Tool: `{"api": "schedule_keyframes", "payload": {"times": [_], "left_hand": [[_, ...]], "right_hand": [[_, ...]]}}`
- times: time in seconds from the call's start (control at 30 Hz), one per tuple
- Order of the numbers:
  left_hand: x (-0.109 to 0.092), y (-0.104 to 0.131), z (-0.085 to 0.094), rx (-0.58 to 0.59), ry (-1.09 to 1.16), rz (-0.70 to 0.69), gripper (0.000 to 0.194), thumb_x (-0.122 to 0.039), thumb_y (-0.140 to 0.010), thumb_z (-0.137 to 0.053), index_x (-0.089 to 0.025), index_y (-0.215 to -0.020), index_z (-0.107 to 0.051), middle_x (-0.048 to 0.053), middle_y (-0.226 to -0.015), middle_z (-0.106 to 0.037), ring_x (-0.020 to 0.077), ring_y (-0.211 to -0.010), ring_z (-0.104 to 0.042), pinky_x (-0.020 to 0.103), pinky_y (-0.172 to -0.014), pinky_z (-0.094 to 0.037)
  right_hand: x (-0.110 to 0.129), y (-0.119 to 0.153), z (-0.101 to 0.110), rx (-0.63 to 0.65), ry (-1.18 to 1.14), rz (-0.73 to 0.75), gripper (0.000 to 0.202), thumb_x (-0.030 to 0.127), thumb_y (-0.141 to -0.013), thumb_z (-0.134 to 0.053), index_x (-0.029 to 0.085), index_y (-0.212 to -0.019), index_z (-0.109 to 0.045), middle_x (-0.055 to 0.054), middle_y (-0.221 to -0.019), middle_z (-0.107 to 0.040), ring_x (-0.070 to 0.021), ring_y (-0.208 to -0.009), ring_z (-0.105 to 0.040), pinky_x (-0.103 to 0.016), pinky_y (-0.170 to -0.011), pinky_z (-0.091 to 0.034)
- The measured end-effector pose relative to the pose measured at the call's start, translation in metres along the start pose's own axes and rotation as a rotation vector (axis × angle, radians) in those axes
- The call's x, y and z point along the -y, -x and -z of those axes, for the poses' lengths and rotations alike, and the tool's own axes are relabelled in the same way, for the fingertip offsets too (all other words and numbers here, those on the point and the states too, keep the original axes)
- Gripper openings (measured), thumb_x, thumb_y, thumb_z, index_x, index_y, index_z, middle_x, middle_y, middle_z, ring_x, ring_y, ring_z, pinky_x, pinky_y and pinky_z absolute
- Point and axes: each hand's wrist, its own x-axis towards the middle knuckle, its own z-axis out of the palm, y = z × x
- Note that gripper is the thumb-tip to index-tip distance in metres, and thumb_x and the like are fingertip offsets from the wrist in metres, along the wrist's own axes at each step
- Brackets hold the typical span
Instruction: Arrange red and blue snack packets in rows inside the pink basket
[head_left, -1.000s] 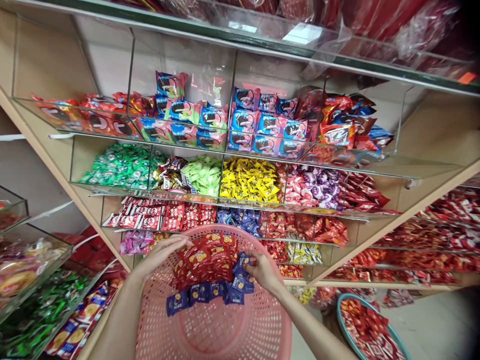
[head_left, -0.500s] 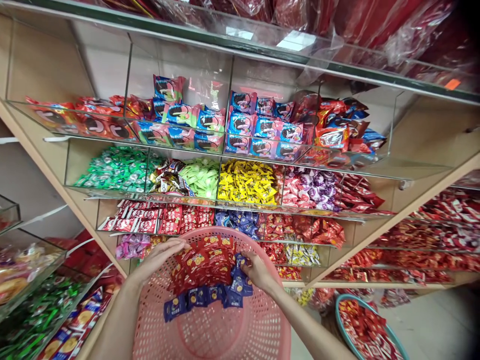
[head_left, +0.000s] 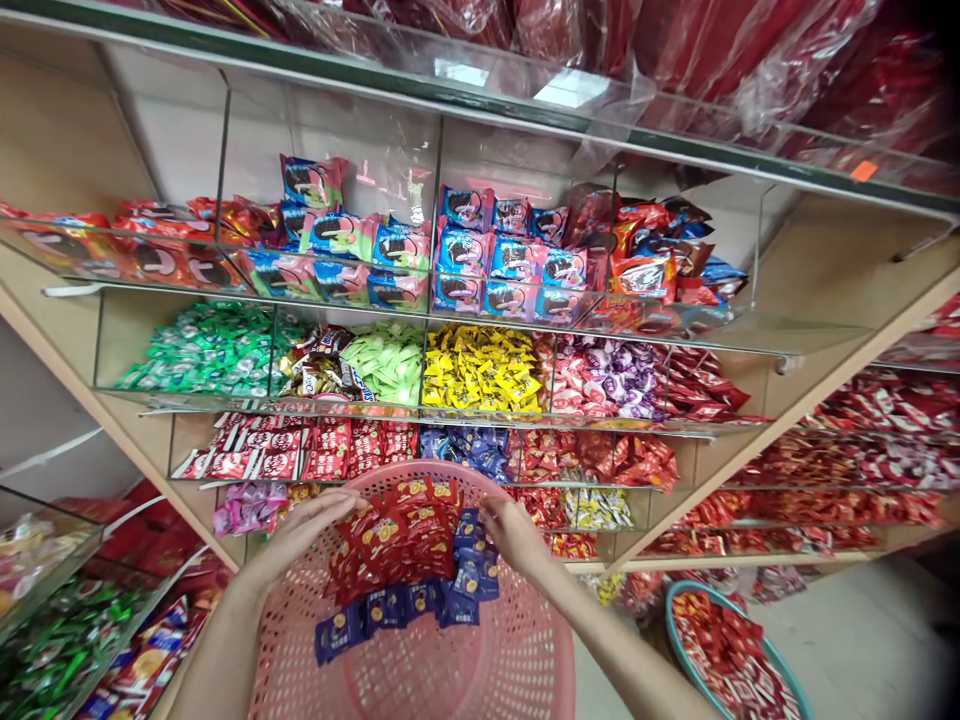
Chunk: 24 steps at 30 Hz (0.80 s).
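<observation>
A pink plastic basket stands low in the middle, tilted against the shelves. Red candy packets are heaped at its back, edged in front and on the right by dark blue packets. My left hand lies at the basket's left rim beside the red packets, fingers stretched out and holding nothing. On the other side, my right hand is closed, its fingertips bent over the upper blue packets near the rim; what lies between them is hidden.
Glass-fronted shelves with sorted sweets rise behind the basket. Yellow packets fill a middle compartment. At the lower right is a teal-rimmed tub of red packets. Green sweets fill a bin at the lower left.
My right hand has moved up a little along the blue packets toward the rim. My left hand keeps its place by the red ones. The view has shifted slightly, moving the shelves left.
</observation>
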Motion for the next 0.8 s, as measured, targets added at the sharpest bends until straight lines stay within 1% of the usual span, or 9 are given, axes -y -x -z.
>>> {"api": "schedule_keyframes", "payload": {"times": [0.1,0.17,0.23,0.33,0.43,0.5,0.6,0.7,0.8], "left_hand": [[0.0,0.0,0.0,-0.002,0.007,0.015,0.032,-0.046,-0.077,-0.05,-0.026,-0.095,-0.067,-0.001,-0.118,-0.058,0.0212,-0.118,-0.043,0.033,-0.106,-0.025],[0.0,0.0,-0.001,-0.009,0.009,0.022,0.034,-0.047,-0.076,-0.05,-0.025,-0.096,-0.067,0.0,-0.118,-0.058,0.0215,-0.119,-0.042,0.034,-0.106,-0.025],[0.0,0.001,-0.001,-0.006,0.009,0.023,0.037,-0.048,-0.075,-0.051,-0.023,-0.097,-0.067,0.001,-0.118,-0.058,0.0221,-0.119,-0.042,0.034,-0.106,-0.026],[-0.002,0.001,-0.001,-0.002,0.012,0.023,0.039,-0.049,-0.075,-0.051,-0.023,-0.098,-0.067,0.001,-0.119,-0.058,0.0223,-0.118,-0.043,0.034,-0.105,-0.028],[-0.004,0.002,-0.002,-0.008,0.014,0.025,0.038,-0.049,-0.075,-0.051,-0.024,-0.097,-0.067,0.001,-0.118,-0.058,0.022,-0.118,-0.044,0.034,-0.104,-0.029],[-0.005,0.002,-0.003,-0.012,0.006,0.017,0.039,-0.05,-0.075,-0.051,-0.023,-0.098,-0.067,0.002,-0.118,-0.058,0.0223,-0.116,-0.045,0.034,-0.104,-0.029],[-0.007,0.002,-0.004,-0.025,-0.013,0.009,0.041,-0.052,-0.073,-0.052,-0.022,-0.097,-0.067,0.002,-0.118,-0.058,0.0226,-0.115,-0.046,0.033,-0.102,-0.031],[-0.01,0.001,-0.004,-0.025,-0.02,0.017,0.041,-0.053,-0.072,-0.052,-0.023,-0.097,-0.067,0.002,-0.116,-0.06,0.0218,-0.113,-0.049,0.031,-0.1,-0.034],[-0.012,0.001,-0.004,-0.023,-0.002,0.028,0.038,-0.052,-0.072,-0.053,-0.024,-0.095,-0.067,0.001,-0.113,-0.062,0.0211,-0.111,-0.05,0.03,-0.1,-0.034]], "right_hand": [[-0.001,-0.03,0.027,0.002,0.208,-0.023,0.026,0.018,-0.083,-0.037,0.015,-0.095,-0.061,-0.008,-0.073,-0.065,-0.0161,-0.064,-0.059,-0.024,-0.06,-0.039],[-0.006,-0.053,0.038,-0.007,0.371,-0.054,0.027,0.016,-0.084,-0.037,0.015,-0.102,-0.058,-0.01,-0.082,-0.066,-0.0168,-0.076,-0.06,-0.023,-0.065,-0.039],[-0.014,-0.073,0.042,0.07,0.552,-0.058,0.029,0.015,-0.084,-0.036,0.014,-0.107,-0.054,-0.012,-0.091,-0.064,-0.0174,-0.087,-0.059,-0.022,-0.07,-0.039],[-0.025,-0.091,0.035,0.248,0.737,0.017,0.027,0.016,-0.085,-0.038,0.015,-0.105,-0.056,-0.012,-0.099,-0.063,-0.0176,-0.095,-0.058,-0.023,-0.075,-0.039],[-0.032,-0.1,0.02,0.331,0.784,0.057,0.023,0.018,-0.083,-0.043,0.016,-0.098,-0.06,-0.012,-0.1,-0.062,-0.0182,-0.094,-0.058,-0.024,-0.077,-0.041],[-0.034,-0.103,0.011,0.352,0.815,0.068,0.022,0.02,-0.083,-0.045,0.015,-0.097,-0.061,-0.012,-0.102,-0.061,-0.0196,-0.096,-0.057,-0.026,-0.078,-0.041],[-0.038,-0.105,0.002,0.356,0.857,0.081,0.024,0.019,-0.084,-0.042,0.015,-0.097,-0.061,-0.014,-0.103,-0.06,-0.0217,-0.097,-0.056,-0.029,-0.077,-0.043],[-0.041,-0.105,0.0,0.345,0.884,0.102,0.027,0.016,-0.085,-0.037,0.014,-0.099,-0.06,-0.015,-0.103,-0.06,-0.0218,-0.096,-0.056,-0.03,-0.075,-0.043],[-0.041,-0.101,0.001,0.322,0.894,0.133,0.028,0.013,-0.086,-0.035,0.013,-0.1,-0.06,-0.014,-0.104,-0.059,-0.0212,-0.098,-0.055,-0.029,-0.076,-0.043]]}}
